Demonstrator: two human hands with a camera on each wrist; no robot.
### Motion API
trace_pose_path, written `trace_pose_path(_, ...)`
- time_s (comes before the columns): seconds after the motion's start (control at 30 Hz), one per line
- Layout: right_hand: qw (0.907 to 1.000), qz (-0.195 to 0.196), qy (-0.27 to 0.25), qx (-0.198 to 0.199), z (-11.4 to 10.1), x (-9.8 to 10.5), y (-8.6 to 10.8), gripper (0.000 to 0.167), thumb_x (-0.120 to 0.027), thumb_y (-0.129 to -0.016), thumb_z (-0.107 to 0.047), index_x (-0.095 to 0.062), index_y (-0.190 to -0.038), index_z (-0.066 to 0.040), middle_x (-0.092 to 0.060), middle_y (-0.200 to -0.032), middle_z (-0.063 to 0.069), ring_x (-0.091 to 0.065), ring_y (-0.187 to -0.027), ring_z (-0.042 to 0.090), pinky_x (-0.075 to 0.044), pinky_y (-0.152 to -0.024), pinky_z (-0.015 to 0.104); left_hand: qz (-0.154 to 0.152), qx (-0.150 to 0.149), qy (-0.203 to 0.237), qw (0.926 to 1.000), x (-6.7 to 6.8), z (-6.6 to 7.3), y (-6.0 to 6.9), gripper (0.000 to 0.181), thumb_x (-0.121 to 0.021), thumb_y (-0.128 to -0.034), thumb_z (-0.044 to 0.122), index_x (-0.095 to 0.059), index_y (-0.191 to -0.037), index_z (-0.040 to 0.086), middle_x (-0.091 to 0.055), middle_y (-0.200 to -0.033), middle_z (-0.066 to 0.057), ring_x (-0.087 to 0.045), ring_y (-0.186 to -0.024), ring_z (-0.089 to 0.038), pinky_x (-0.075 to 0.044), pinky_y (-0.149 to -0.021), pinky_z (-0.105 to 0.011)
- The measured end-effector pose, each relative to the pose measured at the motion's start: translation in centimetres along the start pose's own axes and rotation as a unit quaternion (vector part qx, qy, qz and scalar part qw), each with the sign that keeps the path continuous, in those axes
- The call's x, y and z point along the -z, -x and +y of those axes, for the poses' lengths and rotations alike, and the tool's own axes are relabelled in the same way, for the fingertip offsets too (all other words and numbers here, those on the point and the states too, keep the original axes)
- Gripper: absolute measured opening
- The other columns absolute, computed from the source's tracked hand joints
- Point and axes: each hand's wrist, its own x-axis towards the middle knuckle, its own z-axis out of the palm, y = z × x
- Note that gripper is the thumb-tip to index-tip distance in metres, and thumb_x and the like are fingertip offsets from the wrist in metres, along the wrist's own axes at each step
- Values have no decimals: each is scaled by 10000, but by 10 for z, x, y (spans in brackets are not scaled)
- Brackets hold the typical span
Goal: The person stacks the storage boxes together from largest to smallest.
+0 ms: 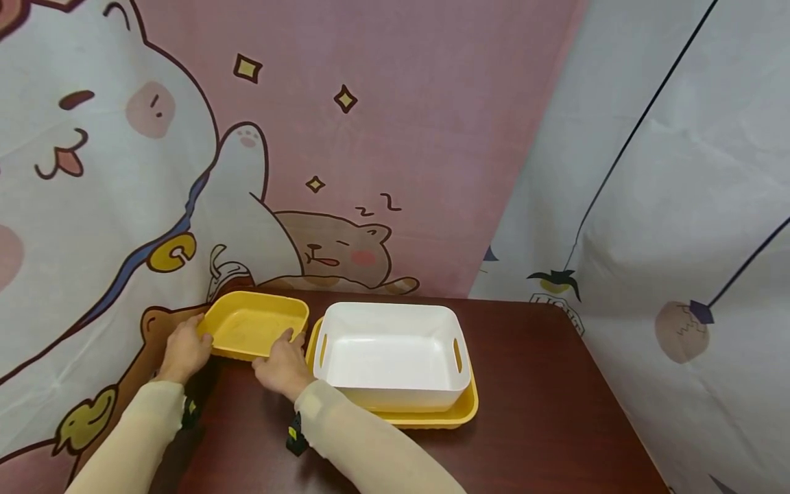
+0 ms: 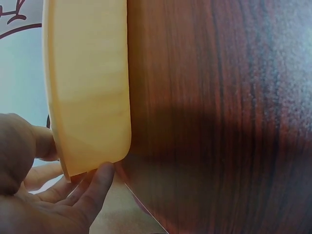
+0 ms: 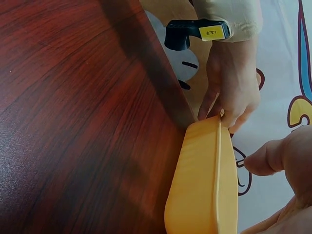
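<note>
At the back left of the table lies a shallow yellow plastic bin (image 1: 256, 322) with rounded corners. My left hand (image 1: 186, 348) holds its left end, with the thumb at the rim and the fingers spread along the outer wall in the left wrist view. My right hand (image 1: 284, 367) is at the bin's front right corner. In the right wrist view its thumb (image 3: 265, 158) is stretched out apart from the rim, while the other fingertips are cut off. Right beside stands a white bin (image 1: 395, 357) with slotted handles, resting in a larger yellow bin (image 1: 472, 401).
The dark wood-grain table (image 1: 543, 398) runs right and forward from the bins. A printed cloth (image 1: 395, 137) hangs behind and along both sides, close to the table's edges. Small black cameras (image 1: 297, 436) are strapped at both wrists.
</note>
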Motion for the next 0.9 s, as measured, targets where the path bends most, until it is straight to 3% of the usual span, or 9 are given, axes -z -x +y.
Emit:
trace_pose_path(0.47,9996,89,196,162,-5,1,2,954,-785,-1050,-364,-344,-1811,5,-280,-1891,287,-744,-1322,288,-623,-1177,403,185,-30,5,9998,2,-1,1,663,-491,-1110,66,-347,-1687,-227,-442,-1590,-545,-489,-1442,-718,-414,-1248,-827)
trace_pose_path(0.9,9983,317,97,488,-11,10,8,908,-754,-1070,-327,-347,-1811,3,-289,-1888,267,-596,-1588,332,-569,-1259,408,815,-394,101,9958,14,9,3,613,-546,-1062,25,-464,-1605,-249,-530,-1531,-550,-528,-1395,-736,-415,-1226,-832)
